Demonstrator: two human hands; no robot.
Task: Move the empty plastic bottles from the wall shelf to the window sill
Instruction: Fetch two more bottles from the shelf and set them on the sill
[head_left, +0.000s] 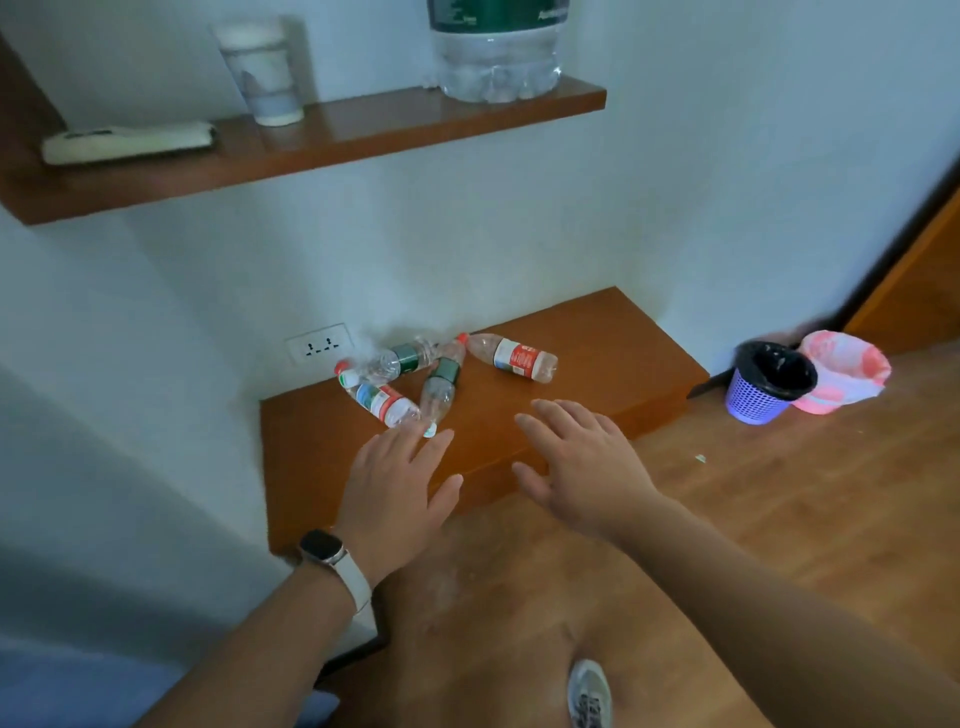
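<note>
Across frame centre: low wooden shelf (597, 358) carrying four empty bottles (511, 358) lying on sides, clustered at its left rear. Below: left hand (400, 483), right hand (582, 462), fingers spread, empty, just short of bottles.

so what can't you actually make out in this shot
- Large water bottle on the upper shelf: head view, top edge cuts off everything above its label.
- Window sill: nowhere in this view.
- Small bottles' label text: too small and soft to read.
- Green-label bottle's near end: left hand fingertips partly cover it, so contact is unclear.
- Item lying on the upper shelf's left: blurred, cannot identify.
</note>
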